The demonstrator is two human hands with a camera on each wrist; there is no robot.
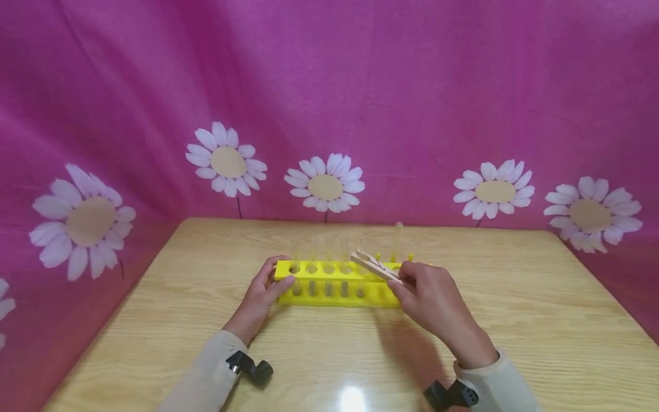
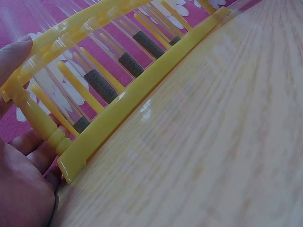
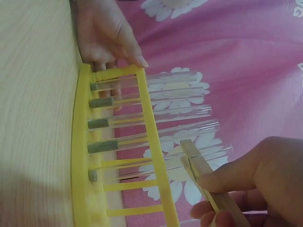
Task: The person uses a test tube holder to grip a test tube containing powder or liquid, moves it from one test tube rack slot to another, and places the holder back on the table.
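**Right hand (image 1: 437, 300) holds a wooden clip (image 1: 376, 266) at the yellow rack (image 1: 337, 276)**

In the head view, the yellow rack stands on the table (image 1: 309, 355), near the centre of the dial. At its nine o'clock end, the left hand (image 1: 257, 300) grips it. At three o'clock, the right hand pinches the wooden clip, whose tip points to ten o'clock. In the right wrist view, this tip is close to the test tubes (image 3: 184, 131), which contain dark material; whether it touches one, I cannot tell. At twelve o'clock there is a pink cloth (image 1: 401, 114).
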